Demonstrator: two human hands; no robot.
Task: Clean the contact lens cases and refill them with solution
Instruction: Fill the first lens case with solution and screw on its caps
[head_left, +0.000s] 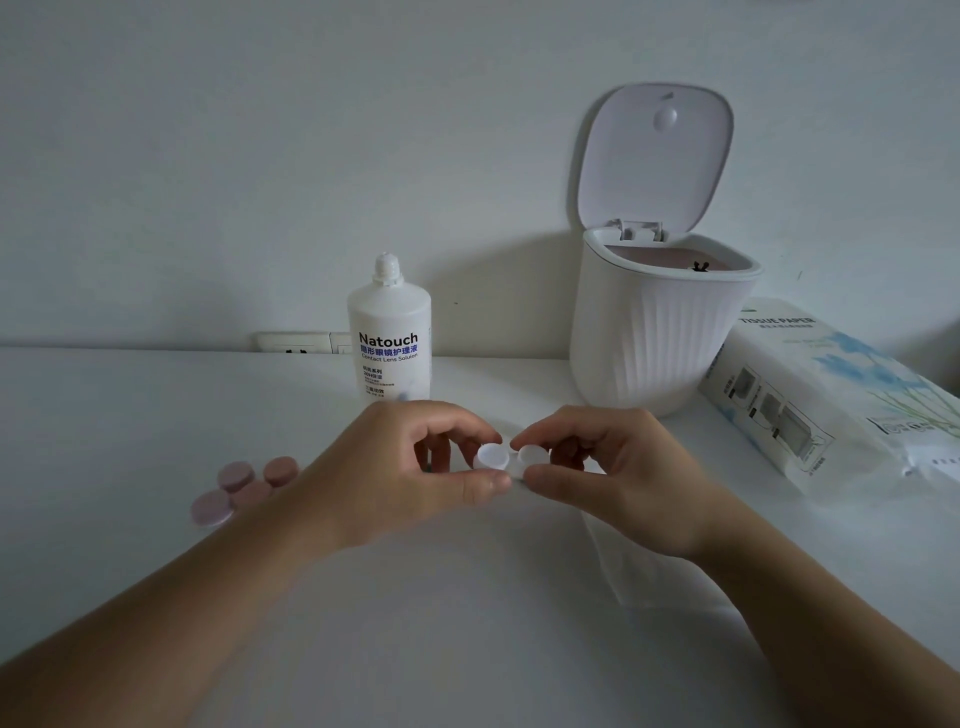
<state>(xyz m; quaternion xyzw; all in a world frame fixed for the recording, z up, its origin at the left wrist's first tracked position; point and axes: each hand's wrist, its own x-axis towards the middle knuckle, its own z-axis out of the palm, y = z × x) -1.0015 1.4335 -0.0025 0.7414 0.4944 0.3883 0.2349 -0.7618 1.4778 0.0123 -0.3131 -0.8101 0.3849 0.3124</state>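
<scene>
Pinching a translucent white double-cup lens case (511, 457) between them, both hands: left (410, 467), right (613, 473).

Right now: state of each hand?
Left hand: pinches the left cap of the white lens case.
Right hand: pinches the right cap of the same case.

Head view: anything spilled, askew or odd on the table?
No spill or damage visible. The solution bottle stands upright without its cap, the bin has its lid up, and both hands pinch the white lens case. All fits mid-task.
</scene>
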